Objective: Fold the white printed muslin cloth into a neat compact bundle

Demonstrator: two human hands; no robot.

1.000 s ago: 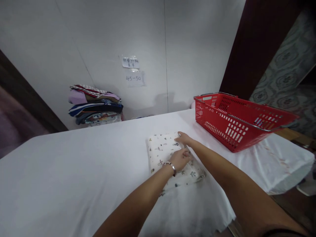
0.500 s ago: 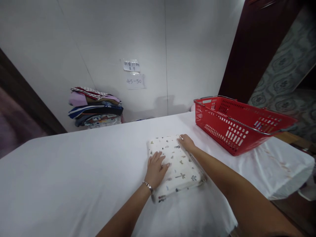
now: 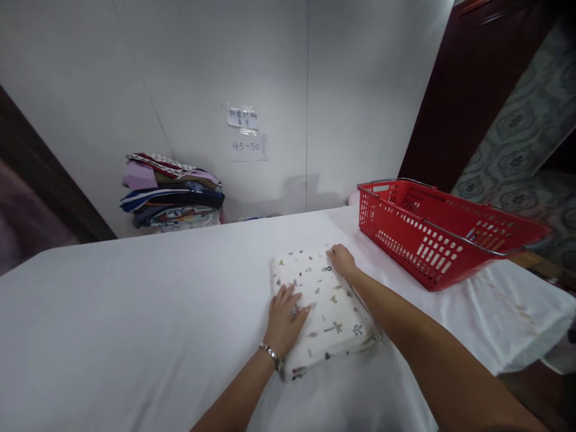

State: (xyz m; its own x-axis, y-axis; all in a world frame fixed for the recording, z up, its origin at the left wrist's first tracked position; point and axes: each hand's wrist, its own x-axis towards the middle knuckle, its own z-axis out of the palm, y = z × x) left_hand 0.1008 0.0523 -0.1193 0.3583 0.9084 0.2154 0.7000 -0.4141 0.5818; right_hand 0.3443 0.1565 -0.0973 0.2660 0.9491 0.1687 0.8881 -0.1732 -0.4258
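A folded white cloth point(image 3: 321, 306) with small printed plants and figures lies as a flat, thick rectangle on the white-covered table point(image 3: 135, 324). My left hand point(image 3: 285, 318), with a bracelet at its wrist, rests flat on the cloth's left side, fingers spread. At the far right corner my right hand point(image 3: 342, 260) has its fingers curled over the cloth's edge, gripping it. The forearm hides part of the cloth's right side.
A red plastic basket point(image 3: 405, 240) with metal handles stands on the table at the right. Beyond the far left edge is a stack of folded clothes point(image 3: 175, 192) against the wall. Paper signs point(image 3: 249, 147) are taped to the wall.
The view has shifted slightly. Both hands keep nearly the same places on the cloth; the right fingers lie lower over the corner. The cloth stays folded.
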